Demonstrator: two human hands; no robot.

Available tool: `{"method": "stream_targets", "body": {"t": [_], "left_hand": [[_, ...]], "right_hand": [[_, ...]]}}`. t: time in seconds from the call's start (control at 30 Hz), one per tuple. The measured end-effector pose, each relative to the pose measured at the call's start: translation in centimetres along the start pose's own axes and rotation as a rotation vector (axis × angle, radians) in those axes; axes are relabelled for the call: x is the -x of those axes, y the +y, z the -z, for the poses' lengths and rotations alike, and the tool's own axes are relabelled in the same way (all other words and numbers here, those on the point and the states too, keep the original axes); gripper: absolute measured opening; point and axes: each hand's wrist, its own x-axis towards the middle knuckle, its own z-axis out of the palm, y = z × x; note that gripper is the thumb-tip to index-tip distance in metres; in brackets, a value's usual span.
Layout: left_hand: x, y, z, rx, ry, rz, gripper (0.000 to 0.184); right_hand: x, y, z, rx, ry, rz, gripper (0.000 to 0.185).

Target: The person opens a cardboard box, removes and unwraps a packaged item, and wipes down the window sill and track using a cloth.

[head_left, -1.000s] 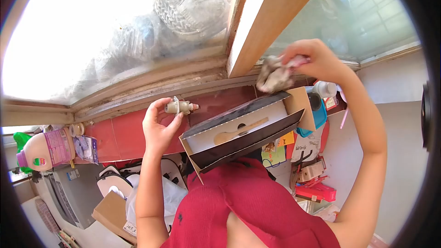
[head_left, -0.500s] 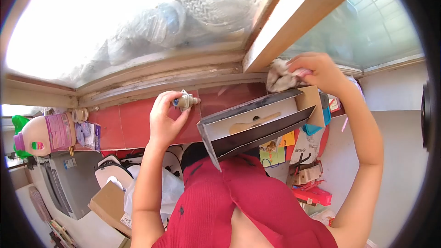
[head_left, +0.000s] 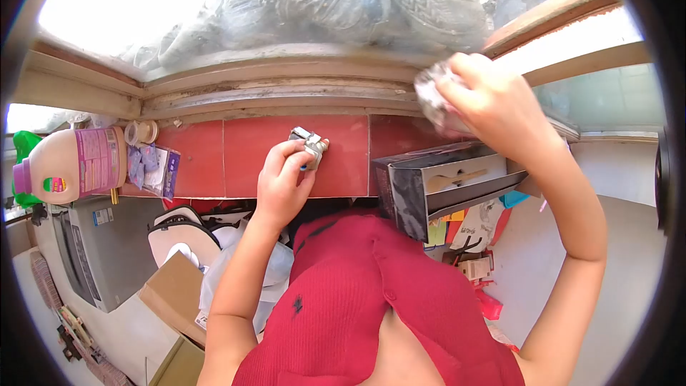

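Note:
Over the red tiled sill (head_left: 271, 182), my left hand (head_left: 284, 184) has its fingers closed round a small pale plastic fitting (head_left: 313, 147). My right hand (head_left: 486, 100) is raised in front of the window frame and grips a crumpled whitish cloth (head_left: 434, 94), blurred by motion. Below and right of the cloth lies an open black box (head_left: 404, 193) with a wooden spoon (head_left: 454, 180) inside. My right forearm hides part of the box's far end.
A large detergent bottle (head_left: 68, 164), a tape roll (head_left: 141, 132) and a purple packet (head_left: 153, 170) stand at the sill's left end. Below are a grey appliance (head_left: 107, 250) and a cardboard box (head_left: 175, 293). Bundled items show behind the window glass (head_left: 307, 7).
The view has turned, so the box appears farther right. My left hand has turned the fitting and lowered it. My right hand and the cloth have moved from beside the wooden post to the window frame.

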Motion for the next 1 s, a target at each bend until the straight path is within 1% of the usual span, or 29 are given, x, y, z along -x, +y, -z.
{"method": "stream_targets", "body": {"t": [0.03, 0.1, 0.17, 0.2, 0.23, 0.3, 0.33, 0.4, 0.43, 0.5, 0.53, 0.57, 0.63, 0.67, 0.7, 0.77, 0.8, 0.87, 0.9, 0.97, 1.0], "left_hand": [[0.7, -0.2, -0.1, -0.027, 0.012, -0.017, 0.034], [1.3, 0.2, -0.3, -0.058, 0.02, -0.034, 0.027], [2.0, 0.3, -0.2, -0.024, -0.039, -0.033, 0.026], [2.2, 0.3, -0.2, -0.03, -0.049, -0.041, 0.027], [2.3, 0.2, -0.2, -0.022, -0.039, -0.036, 0.027], [2.7, 0.0, -0.3, 0.005, -0.037, -0.046, 0.029], [2.7, 0.0, -0.2, 0.017, -0.042, -0.04, 0.03], [2.5, 0.2, 0.0, 0.031, -0.036, -0.029, 0.03], [2.4, 0.2, 0.1, 0.044, -0.032, -0.016, 0.03], [2.3, 0.2, 0.2, 0.06, -0.026, -0.019, 0.031], [2.3, 0.2, 0.3, 0.073, -0.019, -0.018, 0.031], [2.3, 0.2, 0.4, 0.08, -0.016, -0.014, 0.031], [2.3, 0.2, 0.8, 0.085, -0.016, -0.005, 0.033], [2.4, 0.2, 0.8, 0.113, -0.013, 0.014, 0.034], [2.4, 0.1, 0.9, 0.122, -0.012, 0.015, 0.034], [2.3, 0.0, 0.9, 0.116, 0.019, 0.001, 0.035], [2.2, 0.1, 1.1, 0.128, 0.029, -0.002, 0.035], [2.2, -0.1, 1.1, 0.145, 0.046, 0.007, 0.036], [2.3, -0.1, 1.2, 0.158, 0.055, 0.012, 0.036], [2.4, -0.3, 1.2, 0.169, 0.058, 0.023, 0.037], [2.5, -0.3, 1.2, 0.154, 0.057, 0.026, 0.036]], "right_hand": [[-0.9, -0.5, -1.0, 0.038, -0.055, -0.004, 0.01], [-1.4, -0.5, -4.3, 0.176, -0.149, 0.044, 0.009], [0.0, -1.2, -7.2, 0.276, -0.365, -0.089, 0.009], [0.6, -1.3, -7.7, 0.294, -0.491, -0.114, 0.012], [0.7, -1.3, -8.0, 0.285, -0.533, -0.122, 0.015], [0.9, -1.7, -9.0, 0.335, -0.468, -0.151, 0.013], [1.0, -2.0, -9.3, 0.339, -0.472, -0.146, 0.013], [0.9, -2.8, -10.0, 0.494, -0.549, -0.033, 0.017], [1.0, -2.8, -10.7, 0.498, -0.55, -0.032, 0.017], [1.2, -2.7, -11.7, 0.546, -0.547, 0.038, 0.017], [0.9, -2.4, -11.7, 0.451, -0.631, 0.06, 0.016], [0.7, -1.8, -11.8, 0.454, -0.638, 0.064, 0.016], [0.1, -0.7, -11.4, 0.222, -0.663, 0.044, 0.014], [-0.1, -0.8, -11.0, 0.162, -0.671, -0.021, 0.013], [0.2, -0.6, -11.1, 0.166, -0.68, -0.021, 0.013], [0.8, 0.5, -11.6, 0.01, -0.489, -0.025, 0.014], [0.8, 0.9, -11.7, 0.016, -0.493, -0.021, 0.014], [0.7, 1.6, -11.8, -0.216, -0.512, -0.181, 0.018], [0.4, 1.3, -11.4, -0.214, -0.516, -0.178, 0.018], [-0.4, 0.3, -10.6, -0.595, -0.315, -0.387, 0.02], [-0.8, 0.2, -10.4, -0.77, -0.314, -0.524, 0.019]]}}
